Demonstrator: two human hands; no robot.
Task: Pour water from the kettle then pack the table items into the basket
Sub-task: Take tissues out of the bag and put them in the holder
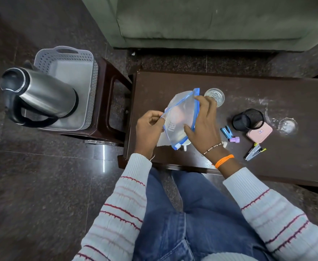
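Note:
Both hands hold a clear zip pouch with blue edging (181, 117) above the left part of the dark table (248, 87). My left hand (148, 127) pinches its left edge; my right hand (203, 125) grips its right side. A steel kettle (41, 93) stands inside the grey perforated basket (64, 57) on a brown stool at the left. A glass of water (215, 96) stands just behind my right hand. On the table lie a black mesh pen cup (247, 119), a pink case (260, 132), a blue stapler (227, 131), a purple item (235, 139) and a grey stapler (254, 151).
A second glass (288, 126) stands at the table's right, with white smears around it. A green sofa (211, 21) runs along the far side. The brown stool (115, 95) sits close against the table's left end. My knees are at the near edge.

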